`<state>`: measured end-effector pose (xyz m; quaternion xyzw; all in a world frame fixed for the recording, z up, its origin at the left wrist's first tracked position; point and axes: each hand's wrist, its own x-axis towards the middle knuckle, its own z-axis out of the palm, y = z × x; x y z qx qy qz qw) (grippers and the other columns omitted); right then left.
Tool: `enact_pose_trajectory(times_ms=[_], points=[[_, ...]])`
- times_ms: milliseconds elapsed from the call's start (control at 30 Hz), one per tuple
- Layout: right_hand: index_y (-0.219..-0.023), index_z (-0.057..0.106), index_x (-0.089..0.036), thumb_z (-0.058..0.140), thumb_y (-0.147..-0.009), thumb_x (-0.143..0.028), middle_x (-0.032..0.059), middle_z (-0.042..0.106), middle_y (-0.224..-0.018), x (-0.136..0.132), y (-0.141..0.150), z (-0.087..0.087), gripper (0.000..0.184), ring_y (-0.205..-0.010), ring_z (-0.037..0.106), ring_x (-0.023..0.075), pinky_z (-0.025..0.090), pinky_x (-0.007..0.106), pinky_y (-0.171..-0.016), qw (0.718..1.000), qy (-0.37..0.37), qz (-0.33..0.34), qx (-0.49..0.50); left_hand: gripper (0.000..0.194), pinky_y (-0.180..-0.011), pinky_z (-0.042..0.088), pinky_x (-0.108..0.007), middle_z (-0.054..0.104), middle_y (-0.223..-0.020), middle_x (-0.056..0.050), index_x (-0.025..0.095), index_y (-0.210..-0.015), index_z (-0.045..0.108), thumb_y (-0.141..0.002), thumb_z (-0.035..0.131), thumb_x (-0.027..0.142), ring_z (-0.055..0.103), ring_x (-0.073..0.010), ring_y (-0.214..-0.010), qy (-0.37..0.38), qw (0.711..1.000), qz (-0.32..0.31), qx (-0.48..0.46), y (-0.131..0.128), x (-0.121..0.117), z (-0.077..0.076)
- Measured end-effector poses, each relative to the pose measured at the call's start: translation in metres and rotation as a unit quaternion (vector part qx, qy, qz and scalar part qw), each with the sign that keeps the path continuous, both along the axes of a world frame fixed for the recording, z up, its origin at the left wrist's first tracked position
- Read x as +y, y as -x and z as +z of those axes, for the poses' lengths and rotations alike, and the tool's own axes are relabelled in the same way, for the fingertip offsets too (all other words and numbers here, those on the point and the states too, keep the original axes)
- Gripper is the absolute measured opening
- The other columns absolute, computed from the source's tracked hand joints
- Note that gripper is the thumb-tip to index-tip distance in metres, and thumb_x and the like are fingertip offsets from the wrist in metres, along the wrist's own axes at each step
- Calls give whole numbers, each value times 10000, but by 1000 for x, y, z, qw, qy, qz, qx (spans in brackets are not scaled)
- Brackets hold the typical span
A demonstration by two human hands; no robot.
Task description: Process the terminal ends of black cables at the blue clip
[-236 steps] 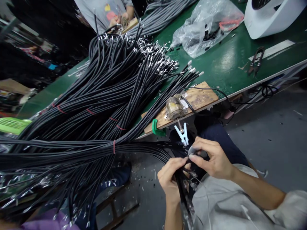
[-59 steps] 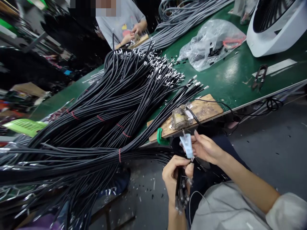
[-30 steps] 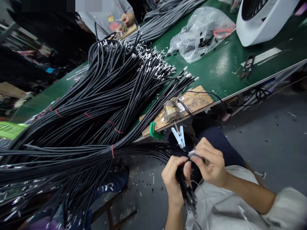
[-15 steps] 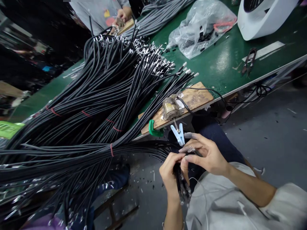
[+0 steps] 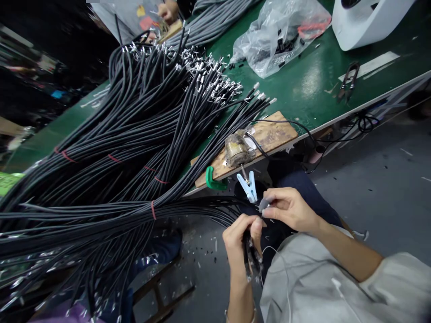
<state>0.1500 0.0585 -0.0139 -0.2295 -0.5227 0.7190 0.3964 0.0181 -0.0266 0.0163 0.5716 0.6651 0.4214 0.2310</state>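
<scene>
My left hand (image 5: 233,242) is closed around several black cables (image 5: 249,260), whose frayed ends hang below the fist. Its thumb and forefinger pinch one cable near the end. Just to the right, my right hand (image 5: 292,208) pinches the tip of that cable, the wires mostly hidden by grey-covered fingertips. Directly above the hands, a light blue clothespin (image 5: 249,188) sits on the shaft of a small tape-wrapped motor (image 5: 236,150). The motor is fixed to a wooden board (image 5: 278,128) at the table edge, by a green clamp (image 5: 213,178).
A large heap of black cables (image 5: 134,130) with stripped ends covers the left of the green table (image 5: 313,85). Farther back lie a clear plastic bag (image 5: 266,45) of small black pieces, snips (image 5: 348,83) and a white casing (image 5: 363,27). Another person's hand (image 5: 167,12) works at the top.
My right hand's fingers have drawn together from a looser spread into a pinch at the cable tip. The frayed wires seen before are now mostly covered. The view has shifted slightly.
</scene>
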Motion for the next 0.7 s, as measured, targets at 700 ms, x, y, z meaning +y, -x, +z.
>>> enact_pose_trajectory(times_ms=[700], points=[[-606,563,-194,682,-820,-214,-6,520,-572,-1,-13,6,245,-561,465,135,397,302,-562,912,-255,-280,-156,78,-608,483,-223,640,-704,-1,168,-771,653,-785,687,100,606,-124,-622,-116,993,36,-3,-8,7,-15]])
